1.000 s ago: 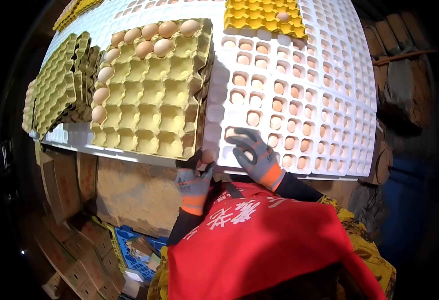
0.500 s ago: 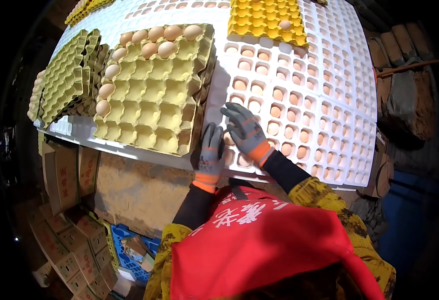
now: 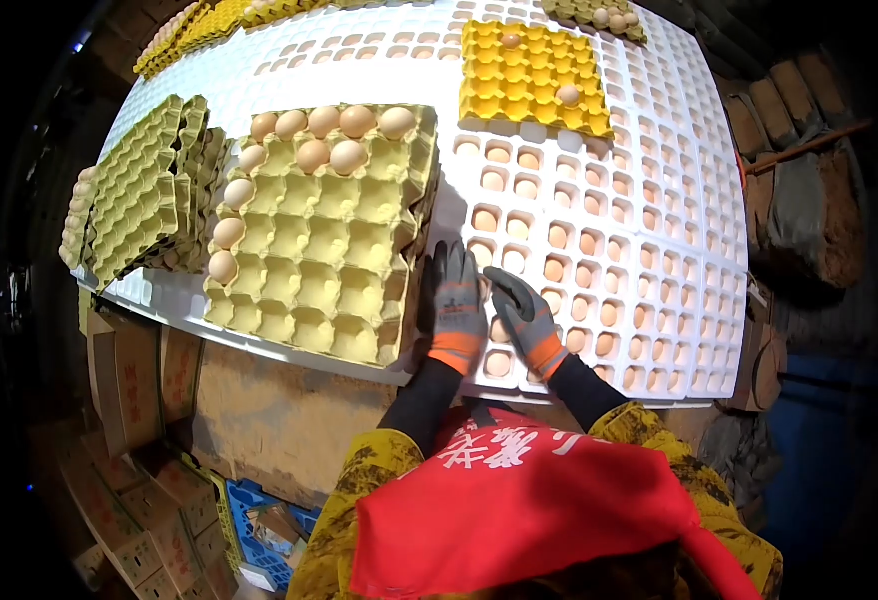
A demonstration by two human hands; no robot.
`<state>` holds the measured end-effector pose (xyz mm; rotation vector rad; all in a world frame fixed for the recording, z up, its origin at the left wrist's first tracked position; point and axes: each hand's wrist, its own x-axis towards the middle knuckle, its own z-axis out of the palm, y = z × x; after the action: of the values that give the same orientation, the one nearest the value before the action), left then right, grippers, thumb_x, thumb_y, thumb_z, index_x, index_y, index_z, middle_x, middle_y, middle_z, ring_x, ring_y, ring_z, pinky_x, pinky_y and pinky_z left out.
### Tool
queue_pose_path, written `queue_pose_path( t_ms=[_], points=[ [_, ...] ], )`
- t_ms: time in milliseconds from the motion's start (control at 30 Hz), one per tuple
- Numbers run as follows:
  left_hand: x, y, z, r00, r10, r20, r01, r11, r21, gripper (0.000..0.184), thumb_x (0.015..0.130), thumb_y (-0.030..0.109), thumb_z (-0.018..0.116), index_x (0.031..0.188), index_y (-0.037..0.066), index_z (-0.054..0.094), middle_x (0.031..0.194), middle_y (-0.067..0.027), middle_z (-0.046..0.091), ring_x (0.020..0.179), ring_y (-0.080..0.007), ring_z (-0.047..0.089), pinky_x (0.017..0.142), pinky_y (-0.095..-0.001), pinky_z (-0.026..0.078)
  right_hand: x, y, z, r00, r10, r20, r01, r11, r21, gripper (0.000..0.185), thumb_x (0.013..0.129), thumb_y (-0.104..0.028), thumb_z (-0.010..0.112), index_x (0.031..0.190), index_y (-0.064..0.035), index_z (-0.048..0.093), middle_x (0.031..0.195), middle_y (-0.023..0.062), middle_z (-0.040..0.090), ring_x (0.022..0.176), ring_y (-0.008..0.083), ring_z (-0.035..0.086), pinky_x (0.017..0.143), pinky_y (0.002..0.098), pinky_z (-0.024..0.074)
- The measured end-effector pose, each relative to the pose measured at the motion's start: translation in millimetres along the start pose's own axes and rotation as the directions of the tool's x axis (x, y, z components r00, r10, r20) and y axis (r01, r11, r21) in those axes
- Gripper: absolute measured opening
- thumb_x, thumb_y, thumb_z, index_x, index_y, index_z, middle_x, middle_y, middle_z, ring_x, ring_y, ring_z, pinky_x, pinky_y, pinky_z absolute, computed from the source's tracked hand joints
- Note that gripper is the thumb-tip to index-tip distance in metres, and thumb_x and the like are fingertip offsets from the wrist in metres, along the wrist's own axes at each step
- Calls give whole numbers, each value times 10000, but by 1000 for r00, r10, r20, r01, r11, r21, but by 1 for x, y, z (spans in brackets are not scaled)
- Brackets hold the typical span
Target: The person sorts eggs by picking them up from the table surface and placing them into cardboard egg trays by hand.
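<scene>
Both hands wear grey gloves with orange cuffs. My left hand [image 3: 458,312] lies over the left edge of the white egg tray [image 3: 471,392], fingers stretched forward beside the pulp tray stack. Close on its right, my right hand [image 3: 526,318] is over the same tray, fingers extended and slightly bent, thumb side toward the left hand. Eggs sit singly in the white cells, such as one egg [image 3: 498,363] just below the hands. Any egg under the palms is hidden. The yellow-green pulp tray [image 3: 324,240] on the stack holds eggs along its far and left edges.
A bright yellow tray [image 3: 536,85] with two eggs rests on the white trays farther back. More pulp trays [image 3: 139,190] lean at the left. Cardboard boxes [image 3: 124,370] and a blue crate [image 3: 249,510] stand below the table's left front.
The view has shifted, so the table sits lower in it. My left hand has moved forward and right onto the white tray; my right hand has shifted slightly right.
</scene>
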<state>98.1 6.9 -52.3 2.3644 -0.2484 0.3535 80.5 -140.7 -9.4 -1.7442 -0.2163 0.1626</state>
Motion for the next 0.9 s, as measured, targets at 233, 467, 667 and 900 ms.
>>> queue_pose_path(
  t_ms=[233, 467, 667, 900],
  points=[
    [-21, 68, -119, 987, 121, 108, -105, 984, -147, 562, 851, 93, 644, 1388, -2, 509, 1441, -247, 479, 1321, -445, 461, 1107, -496, 388, 14, -22, 13, 974, 66, -217, -33, 987, 156, 408, 982, -83, 586, 1378, -4, 525, 1325, 121, 608, 1189, 186, 594, 1018, 310, 469],
    [54, 5, -341, 987, -88, -135, 76, 993, -93, 486, 944, 85, 581, 1407, -21, 479, 1384, -196, 564, 1265, -312, 545, 1072, -379, 410, 69, -39, 67, 954, 282, -100, -185, 819, 543, 537, 1027, -242, 562, 1507, -77, 387, 1411, 92, 525, 1207, 186, 572, 971, 338, 507],
    [114, -218, -364, 548, -648, 529, 818, 281, -503, 503, 1083, 331, 366, 1518, 79, 381, 1533, -125, 433, 1387, -239, 432, 1134, -350, 365, 107, 26, 125, 878, 376, -295, -244, 883, 401, 544, 1063, -317, 460, 1505, -16, 357, 1442, 121, 484, 1246, 231, 505, 1028, 299, 430],
    [109, -216, -334, 655, -589, 474, 714, 277, -642, 512, 1085, 359, 313, 1543, 130, 302, 1555, -105, 400, 1398, -250, 421, 1137, -396, 365, 118, 22, 135, 800, 515, -306, -365, 824, 434, 484, 1059, -330, 457, 1476, -87, 437, 1292, 37, 569, 1016, 159, 550, 854, 299, 486]
  ],
)
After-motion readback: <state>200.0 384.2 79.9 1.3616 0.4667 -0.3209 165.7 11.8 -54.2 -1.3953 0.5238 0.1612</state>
